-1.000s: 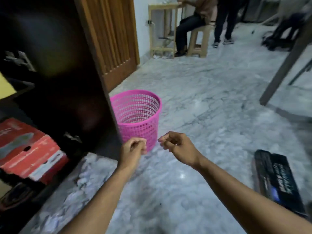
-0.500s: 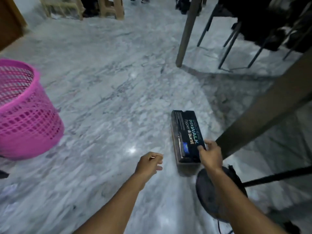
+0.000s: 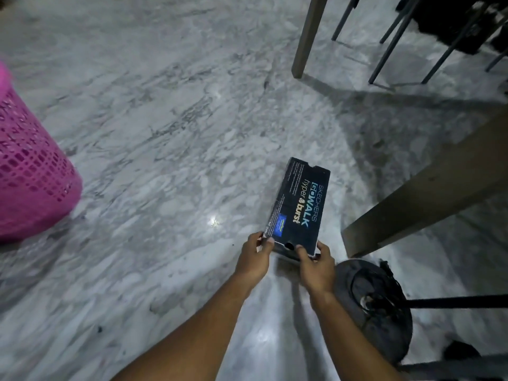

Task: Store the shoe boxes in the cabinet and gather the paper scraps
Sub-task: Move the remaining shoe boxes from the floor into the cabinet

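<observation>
A black shoe box with blue and white lettering lies lengthwise on the grey marble floor, a little right of centre. My left hand grips its near left corner, thumb on the lid. My right hand grips the near right corner, fingers curled over the end. The box's near end looks slightly raised off the floor. The cabinet and any paper scraps are out of view.
A pink mesh bin stands at the left edge. A slanted wooden table leg rises just right of the box. A round black stand base with cables sits by my right wrist. Chair and table legs stand further back.
My view swung from the cabinet and bin to the floor on the right. My right hand reached the box first; now my left hand has joined it at the near end.
</observation>
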The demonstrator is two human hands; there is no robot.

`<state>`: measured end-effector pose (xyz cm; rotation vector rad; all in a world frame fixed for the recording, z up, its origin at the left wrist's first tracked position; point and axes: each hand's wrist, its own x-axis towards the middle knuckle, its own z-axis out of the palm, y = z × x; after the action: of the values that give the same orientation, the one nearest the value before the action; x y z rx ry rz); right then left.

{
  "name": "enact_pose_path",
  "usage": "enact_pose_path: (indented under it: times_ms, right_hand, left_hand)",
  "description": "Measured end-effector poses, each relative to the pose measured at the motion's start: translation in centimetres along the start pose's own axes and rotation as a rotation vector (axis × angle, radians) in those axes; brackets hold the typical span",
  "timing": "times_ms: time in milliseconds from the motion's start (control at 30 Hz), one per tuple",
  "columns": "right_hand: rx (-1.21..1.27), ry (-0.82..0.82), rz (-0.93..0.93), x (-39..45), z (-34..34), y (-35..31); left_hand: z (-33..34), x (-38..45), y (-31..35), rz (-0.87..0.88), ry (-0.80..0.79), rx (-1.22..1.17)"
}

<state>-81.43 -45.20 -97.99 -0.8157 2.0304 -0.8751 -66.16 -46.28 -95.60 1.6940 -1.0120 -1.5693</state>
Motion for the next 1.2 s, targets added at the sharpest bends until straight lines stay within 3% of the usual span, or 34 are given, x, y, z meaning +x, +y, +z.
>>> enact_pose_path:
  times_ms: [100,433,667,933,1200]
  right_hand:
    - [0.019,-0.048,-0.037,-2.8,1.6,-0.5]
    - [0.086,-0.299,-0.161,-11.0,7.5,-4.8]
    - [0.322,-0.637,-0.051,-10.4,10.3,-17.3]
    - [0.361,-0.844,-0.372,-19.4,13.1,-26.5]
    - [0.315,-1.192,-0.649,-34.2,15.0,-33.2]
  left_hand:
    - [-2.0,-0.4,-1.3,0.061,0.161,-0.029]
    - [-13.5,-4.9,-3.5,0.079,0.440,-0.275]
    - [-23.1,-13.3,-1.8,0.239,0.456,-0.353]
    - [-32.9,-24.0,1.1,0.351,0.450,-0.216]
    - [-42.4,-33.3,7.9,0.567,0.473,-0.289]
